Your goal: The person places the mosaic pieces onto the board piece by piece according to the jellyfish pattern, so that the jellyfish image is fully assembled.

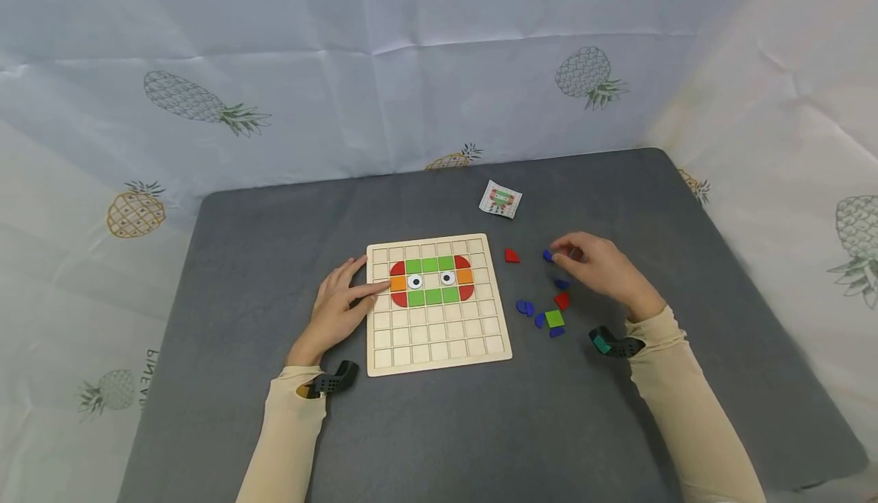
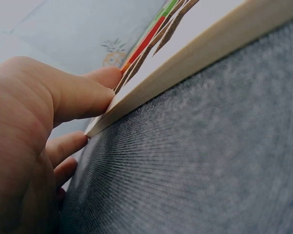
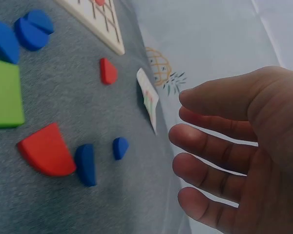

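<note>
A wooden grid board [image 1: 439, 347] lies on the table, bearing green squares [image 1: 430, 265], orange squares [image 1: 465, 276], red quarter circles and two eye tiles [image 1: 414, 281]. My left hand [image 1: 338, 309] rests at its left edge, with the index finger reaching over to the left orange square. In the left wrist view, the thumb touches the board's rim [image 2: 166, 80]. Above a blue half circle [image 3: 120, 148] hovers my right hand [image 1: 598, 265], its fingers loosely bent, apart from the piece and with nothing between them.
Loose near the right hand lie a red quarter circle [image 1: 511, 256], another red piece [image 1: 562, 301], a green square [image 1: 554, 318] and several blue half circles [image 1: 525, 308]. A small printed pattern card [image 1: 501, 199] lies behind the board. Pineapple-print cloth [image 1: 439, 91] hangs behind the table.
</note>
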A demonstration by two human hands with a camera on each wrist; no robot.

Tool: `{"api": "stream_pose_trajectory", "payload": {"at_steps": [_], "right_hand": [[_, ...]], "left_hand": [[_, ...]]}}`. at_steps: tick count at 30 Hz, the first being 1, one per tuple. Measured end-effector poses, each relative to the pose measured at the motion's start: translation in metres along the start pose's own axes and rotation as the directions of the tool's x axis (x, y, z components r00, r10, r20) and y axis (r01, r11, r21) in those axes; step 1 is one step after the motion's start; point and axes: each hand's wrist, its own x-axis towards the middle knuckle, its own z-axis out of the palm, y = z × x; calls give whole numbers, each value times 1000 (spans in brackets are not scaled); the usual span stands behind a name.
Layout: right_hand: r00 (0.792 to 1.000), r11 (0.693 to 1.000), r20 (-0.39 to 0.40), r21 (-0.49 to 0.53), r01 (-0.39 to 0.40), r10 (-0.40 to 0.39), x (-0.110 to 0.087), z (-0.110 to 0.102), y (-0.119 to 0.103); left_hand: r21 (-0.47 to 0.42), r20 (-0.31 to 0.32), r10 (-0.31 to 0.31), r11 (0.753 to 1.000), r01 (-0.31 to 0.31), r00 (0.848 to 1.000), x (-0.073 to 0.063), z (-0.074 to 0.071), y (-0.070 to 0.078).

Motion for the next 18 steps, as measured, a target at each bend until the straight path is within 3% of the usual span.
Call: {"api": "stream_pose_trajectory", "payload": {"at_steps": [8,18], "right_hand": [[999,1000,38,3,-18,18,-10,7,8],[995,998,84,30,51,-53,-35,23,15]], "left_hand": [[-6,2,5,1000,-5,1000,0,-1,1],[5,2,7,1000,-7,1000,0,-1,0]]}}
